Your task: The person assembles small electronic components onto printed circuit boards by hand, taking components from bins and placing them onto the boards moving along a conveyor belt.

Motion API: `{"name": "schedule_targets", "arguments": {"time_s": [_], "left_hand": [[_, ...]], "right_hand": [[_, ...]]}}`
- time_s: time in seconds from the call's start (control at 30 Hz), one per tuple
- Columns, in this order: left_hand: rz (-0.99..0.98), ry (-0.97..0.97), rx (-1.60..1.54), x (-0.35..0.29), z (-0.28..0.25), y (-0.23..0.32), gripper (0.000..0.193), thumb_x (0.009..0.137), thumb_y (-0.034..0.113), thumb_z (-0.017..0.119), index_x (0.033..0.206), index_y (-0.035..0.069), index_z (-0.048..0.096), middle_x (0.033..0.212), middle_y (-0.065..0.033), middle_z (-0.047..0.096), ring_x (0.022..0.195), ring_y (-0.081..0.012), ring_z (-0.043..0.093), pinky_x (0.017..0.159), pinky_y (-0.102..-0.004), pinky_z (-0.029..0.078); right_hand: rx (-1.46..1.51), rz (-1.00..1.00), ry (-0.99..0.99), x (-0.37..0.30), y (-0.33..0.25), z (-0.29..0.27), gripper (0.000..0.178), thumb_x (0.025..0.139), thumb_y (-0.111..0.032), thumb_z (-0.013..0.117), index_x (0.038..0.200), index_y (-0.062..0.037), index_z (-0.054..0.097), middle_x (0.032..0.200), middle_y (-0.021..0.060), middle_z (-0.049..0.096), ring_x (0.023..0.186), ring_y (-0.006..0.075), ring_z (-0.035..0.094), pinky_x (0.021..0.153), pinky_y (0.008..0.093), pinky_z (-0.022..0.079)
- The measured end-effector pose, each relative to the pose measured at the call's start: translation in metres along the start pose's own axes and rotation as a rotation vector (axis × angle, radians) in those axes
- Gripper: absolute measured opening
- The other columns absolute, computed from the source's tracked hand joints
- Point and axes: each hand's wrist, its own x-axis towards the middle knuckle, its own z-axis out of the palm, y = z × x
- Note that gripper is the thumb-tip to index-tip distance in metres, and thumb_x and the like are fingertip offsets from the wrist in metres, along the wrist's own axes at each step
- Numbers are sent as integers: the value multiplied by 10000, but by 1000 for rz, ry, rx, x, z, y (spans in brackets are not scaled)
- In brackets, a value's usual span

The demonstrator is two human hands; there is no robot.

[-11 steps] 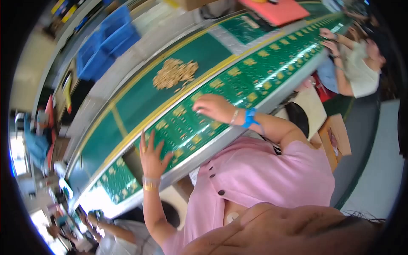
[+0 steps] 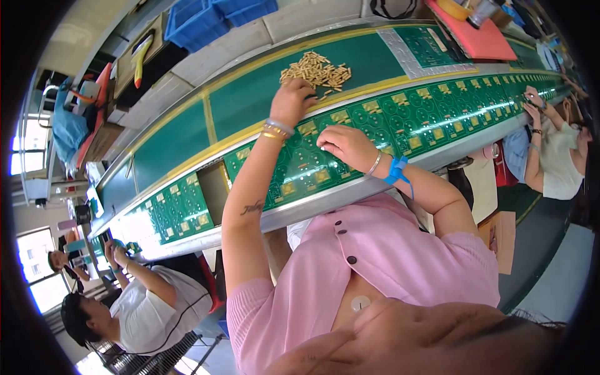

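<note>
My left hand is at the near edge of a pile of small tan cylindrical parts on the green work surface. Its fingers are curled downward, and what they grip, if anything, is hidden. Over the green circuit boards in front of me, my right hand hovers with its fingers curled together. Something small and pale shows near those fingertips, too small to name. The boards lie in a row along a metal-edged rail, bearing gold-coloured pads and small components.
Blue bins stand beyond the bench at the upper left. A red-pink folder lies at the far right. To the right, a person works along the same row; another person sits at the lower left. An open gap interrupts the boards.
My left hand has moved from the boards, where its fingers were spread, up and away to the tan pile. My right hand stays over the boards. The whole view has shifted.
</note>
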Motion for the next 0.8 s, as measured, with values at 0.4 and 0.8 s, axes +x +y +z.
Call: {"name": "schedule_targets", "arguments": {"time_s": [0.4, 0.8], "left_hand": [[-430, -47, -183, -81, -98, -14, 170, 765, 99, 629, 932, 79, 649, 808, -101, 623, 724, -228, 615, 627, -301, 479], [-1066, -2, -822, -203, -127, -2, 188, 770, 18, 660, 948, -23, 618, 801, -36, 640, 712, -80, 595, 654, -202, 500]], "right_hand": [[63, -4, -136, 72, 14, 64, 90, 758, -116, 612, 827, -71, 576, 783, 78, 610, 734, 264, 591, 633, 356, 468], [-10, -51, -193, 80, 18, 79, 70, 754, -139, 605, 792, -84, 584, 808, 55, 596, 828, 250, 565, 710, 365, 453]]}}
